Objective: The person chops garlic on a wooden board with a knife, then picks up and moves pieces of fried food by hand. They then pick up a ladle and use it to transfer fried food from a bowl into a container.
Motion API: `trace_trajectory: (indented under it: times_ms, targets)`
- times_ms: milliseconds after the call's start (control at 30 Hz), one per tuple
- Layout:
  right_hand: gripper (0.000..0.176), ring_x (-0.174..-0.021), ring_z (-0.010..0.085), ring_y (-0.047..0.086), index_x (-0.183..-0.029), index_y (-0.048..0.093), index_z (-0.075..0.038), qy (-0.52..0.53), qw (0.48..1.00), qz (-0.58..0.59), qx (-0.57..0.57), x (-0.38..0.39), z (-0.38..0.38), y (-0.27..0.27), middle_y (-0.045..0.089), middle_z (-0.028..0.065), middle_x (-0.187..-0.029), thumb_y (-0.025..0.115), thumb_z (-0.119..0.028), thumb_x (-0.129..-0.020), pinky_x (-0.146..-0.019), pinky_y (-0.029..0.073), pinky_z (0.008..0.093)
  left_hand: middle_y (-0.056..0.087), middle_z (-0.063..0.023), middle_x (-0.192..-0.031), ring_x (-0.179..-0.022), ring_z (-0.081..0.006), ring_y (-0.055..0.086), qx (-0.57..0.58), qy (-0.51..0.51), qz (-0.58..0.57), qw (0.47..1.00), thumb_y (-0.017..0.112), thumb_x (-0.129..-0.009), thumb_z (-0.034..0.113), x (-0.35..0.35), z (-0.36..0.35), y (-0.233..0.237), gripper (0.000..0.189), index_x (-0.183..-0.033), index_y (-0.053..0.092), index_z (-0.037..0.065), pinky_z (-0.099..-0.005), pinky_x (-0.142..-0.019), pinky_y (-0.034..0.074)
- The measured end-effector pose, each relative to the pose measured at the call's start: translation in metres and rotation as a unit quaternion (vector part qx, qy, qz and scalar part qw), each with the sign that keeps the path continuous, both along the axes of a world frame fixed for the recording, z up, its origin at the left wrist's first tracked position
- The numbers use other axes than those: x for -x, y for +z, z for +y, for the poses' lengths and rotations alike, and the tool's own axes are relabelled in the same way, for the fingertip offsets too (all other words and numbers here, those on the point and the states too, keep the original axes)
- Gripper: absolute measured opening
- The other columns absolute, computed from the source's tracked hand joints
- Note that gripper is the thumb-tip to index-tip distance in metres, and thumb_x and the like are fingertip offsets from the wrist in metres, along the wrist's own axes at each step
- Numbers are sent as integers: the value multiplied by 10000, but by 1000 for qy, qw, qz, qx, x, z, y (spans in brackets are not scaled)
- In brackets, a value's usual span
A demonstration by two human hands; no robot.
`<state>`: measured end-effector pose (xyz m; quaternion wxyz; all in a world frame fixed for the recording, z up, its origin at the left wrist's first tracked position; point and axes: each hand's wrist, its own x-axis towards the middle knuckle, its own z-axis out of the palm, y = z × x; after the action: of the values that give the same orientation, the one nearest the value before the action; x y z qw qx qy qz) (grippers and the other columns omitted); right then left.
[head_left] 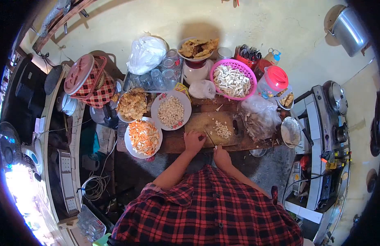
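A wooden cutting board [197,122] lies near the table's front edge, with a small heap of pale diced pieces [222,129] on its right half. My right hand [222,158] is closed round the handle of a knife [210,138], whose thin blade points up and left over the board. My left hand [194,141] rests at the board's lower left with curled fingers close to the blade; what they pinch, if anything, is too small to make out. Left of the board stand a plate of pale diced pieces [171,110] and a plate of orange and white shreds [143,137].
Behind the board are a pink basket of cut white strips [232,79], a plastic bag [202,89] and a tray of glasses [158,78]. A bag of peelings [258,119] lies to the right. A bowl of fried food [132,105] stands left; a stove [324,102] is far right.
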<state>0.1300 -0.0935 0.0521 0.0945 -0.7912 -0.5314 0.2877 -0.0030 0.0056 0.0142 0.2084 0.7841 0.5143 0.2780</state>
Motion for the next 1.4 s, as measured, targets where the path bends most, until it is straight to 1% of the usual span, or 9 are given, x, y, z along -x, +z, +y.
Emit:
trace_trajectory:
  times_ms: [167,400,500,567,667,800,900,1200,1400]
  targets:
    - [316,-699,444,601,-1010,481,49,-7,999,-12,-35,4,1,-9,602,278,-732,440,-251,-920,-612,487,519,660,-5,-838,-914,-214,569,2,1,0,1000,690,-714,300,0,0,-10,155,-725,679,146,-407,-827,316]
    - [302,-718,451,595,-1011,473,31,22,998,0,-54,1,9,-17,598,277,-741,444,-255,-918,-628,481,525,656,-9,-836,-916,-214,566,7,10,-17,1000,699,-711,295,0,-3,-3,154,-748,677,146,-401,-823,320]
    - [296,-725,431,618,-987,473,15,-1,1000,-6,-14,1,4,-9,614,270,-756,440,-272,-923,-631,501,507,654,-16,-843,-917,-214,563,0,2,-26,1000,696,-712,295,2,-3,-3,159,-753,676,143,-400,-821,323]
    - [297,-726,433,618,-970,474,13,6,999,9,-39,-1,-1,-8,615,268,-758,439,-278,-924,-634,498,514,639,-19,-787,-801,-203,590,-26,7,-18,999,721,-705,273,3,-4,-3,177,-778,652,128,-384,-794,344]
    - [304,-727,431,619,-967,474,15,28,998,8,-54,-2,-3,-18,615,266,-751,439,-283,-923,-638,496,520,628,-15,-757,-770,-197,598,30,17,-84,996,733,-693,251,2,-3,-3,213,-817,628,114,-381,-785,350]
    - [301,-732,429,620,-953,479,16,14,999,18,-28,1,-1,-9,616,267,-759,443,-281,-920,-642,492,527,622,-14,-752,-761,-196,602,45,21,-65,997,737,-688,252,2,-3,1,251,-840,606,101,-378,-784,352]
    - [303,-711,450,599,-980,466,55,19,999,7,-27,2,0,-7,599,278,-733,437,-241,-921,-626,470,542,604,-23,-735,-767,-204,584,43,25,-84,995,732,-686,244,2,-5,1,219,-773,579,114,-375,-780,345]
    - [293,-725,443,605,-988,483,31,16,999,-5,-30,2,4,-14,604,274,-736,458,-251,-912,-638,484,527,615,-38,-800,-804,-216,585,-30,-7,-57,998,736,-699,262,9,-8,-8,283,-888,603,99,-364,-801,361]
    - [300,-715,440,605,-983,483,35,15,998,13,-64,3,-2,-8,602,269,-720,456,-256,-915,-628,483,529,601,-35,-803,-808,-219,576,-42,-13,-130,991,723,-667,192,13,-12,3,281,-888,583,88,-371,-785,363]
